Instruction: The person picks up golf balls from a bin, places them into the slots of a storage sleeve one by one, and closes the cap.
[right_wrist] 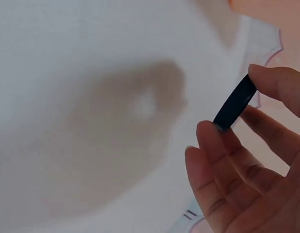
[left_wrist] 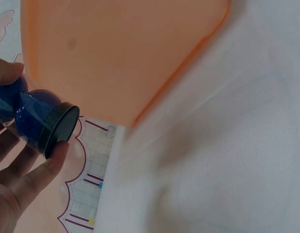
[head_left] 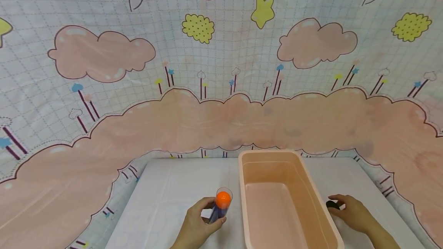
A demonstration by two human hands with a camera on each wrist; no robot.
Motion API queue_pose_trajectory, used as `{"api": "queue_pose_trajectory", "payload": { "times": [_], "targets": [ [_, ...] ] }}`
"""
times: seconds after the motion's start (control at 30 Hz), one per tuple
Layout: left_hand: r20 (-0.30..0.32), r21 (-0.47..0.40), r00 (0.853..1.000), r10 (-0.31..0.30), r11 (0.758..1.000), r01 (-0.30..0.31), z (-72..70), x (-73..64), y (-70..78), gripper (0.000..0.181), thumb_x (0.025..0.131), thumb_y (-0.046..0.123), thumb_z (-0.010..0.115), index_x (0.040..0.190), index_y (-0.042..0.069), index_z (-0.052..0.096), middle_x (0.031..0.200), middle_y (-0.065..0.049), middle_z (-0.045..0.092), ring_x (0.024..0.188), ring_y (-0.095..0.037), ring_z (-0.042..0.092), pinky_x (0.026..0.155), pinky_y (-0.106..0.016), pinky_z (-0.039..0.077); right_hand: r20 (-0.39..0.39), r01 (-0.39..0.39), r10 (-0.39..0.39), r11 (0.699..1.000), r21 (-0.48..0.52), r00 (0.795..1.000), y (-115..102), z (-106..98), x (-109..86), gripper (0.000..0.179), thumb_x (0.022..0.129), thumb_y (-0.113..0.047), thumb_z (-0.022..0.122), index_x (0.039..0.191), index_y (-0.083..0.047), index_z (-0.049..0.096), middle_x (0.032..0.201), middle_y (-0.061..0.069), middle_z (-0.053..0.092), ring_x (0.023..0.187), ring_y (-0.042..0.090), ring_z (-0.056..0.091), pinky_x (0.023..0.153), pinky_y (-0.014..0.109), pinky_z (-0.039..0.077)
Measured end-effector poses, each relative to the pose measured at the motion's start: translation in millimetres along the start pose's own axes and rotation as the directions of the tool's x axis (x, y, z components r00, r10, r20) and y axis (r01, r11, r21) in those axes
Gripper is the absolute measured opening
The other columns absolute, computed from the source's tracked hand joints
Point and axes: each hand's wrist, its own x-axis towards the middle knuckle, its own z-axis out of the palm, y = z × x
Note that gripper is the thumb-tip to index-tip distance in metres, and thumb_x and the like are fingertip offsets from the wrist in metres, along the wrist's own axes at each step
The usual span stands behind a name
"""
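Left of the tub, my left hand grips a clear tube of balls between thumb and fingers. An orange ball shows at the tube's uncovered top, with dark blue balls below it. The tube's other end carries a black cap, and a fingertip rests against it. On the tub's right side, my right hand pinches a black round lid by its edges, above the white table. The lid is seen nearly edge-on in the right wrist view.
A deep peach plastic tub stands between the two hands on the white table. Behind and around the table hangs a cloth printed with clouds and stars.
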Motion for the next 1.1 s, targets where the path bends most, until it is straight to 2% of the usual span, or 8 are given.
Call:
{"api": "queue_pose_trajectory", "payload": {
  "times": [0.2,0.47,0.7,0.97,1.1],
  "targets": [
    [-0.004,-0.006,1.0,0.007,1.0,-0.008,0.2,-0.4,1.0,0.048,0.083,0.036,0.087,0.125,0.026,0.065,0.118,-0.001,0.071,0.105,-0.012,0.067,0.071,-0.025,0.062,-0.012,0.045,-0.045,0.999,0.012,0.999,-14.6,-20.2,-4.4,0.046,0.095,-0.028,0.074,0.13,0.001,0.067,0.101,0.005,0.072,0.079,0.013,0.067,0.063,0.028,0.049],
    [-0.009,-0.002,1.0,0.008,1.0,-0.008,1.5,-1.2,1.8,0.049,0.084,0.035,0.087,0.126,0.025,0.065,0.117,-0.002,0.071,0.105,-0.011,0.066,0.07,-0.024,0.061,-0.055,0.12,-0.119,0.993,0.008,0.991,-32.8,-41.7,-9.8,0.041,0.094,-0.027,0.076,0.126,-0.003,0.069,0.103,0.007,0.071,0.073,0.0,0.063,0.06,0.024,0.047],
    [-0.012,-0.007,1.0,0.008,1.0,-0.008,1.8,-0.3,3.4,0.049,0.083,0.035,0.087,0.126,0.025,0.065,0.117,-0.002,0.071,0.105,-0.012,0.066,0.07,-0.025,0.061,-0.084,0.136,-0.138,0.99,-0.023,0.987,-56.6,-60.6,-11.9,0.043,0.094,-0.031,0.077,0.128,-0.007,0.069,0.114,0.01,0.07,0.076,-0.003,0.06,0.06,0.024,0.047],
    [-0.002,-0.006,1.0,-0.002,1.0,0.002,2.4,1.1,4.5,0.05,0.083,0.036,0.087,0.126,0.024,0.065,0.118,-0.002,0.071,0.105,-0.012,0.066,0.07,-0.023,0.061,-0.098,0.18,-0.179,0.984,0.007,0.979,-92.1,-69.9,-16.2,0.042,0.096,-0.036,0.075,0.13,-0.013,0.066,0.122,0.008,0.067,0.079,-0.003,0.057,0.06,0.024,0.047],
    [0.001,-0.01,1.0,-0.006,1.0,0.006,2.7,1.6,5.5,0.05,0.083,0.036,0.087,0.126,0.024,0.065,0.118,-0.002,0.07,0.105,-0.012,0.066,0.07,-0.023,0.061,-0.105,0.216,-0.212,0.976,0.032,0.972,-111.6,-71.0,-15.9,0.042,0.095,-0.034,0.076,0.13,-0.013,0.065,0.12,0.005,0.067,0.081,-0.003,0.058,0.06,0.024,0.049]
  ]
}}
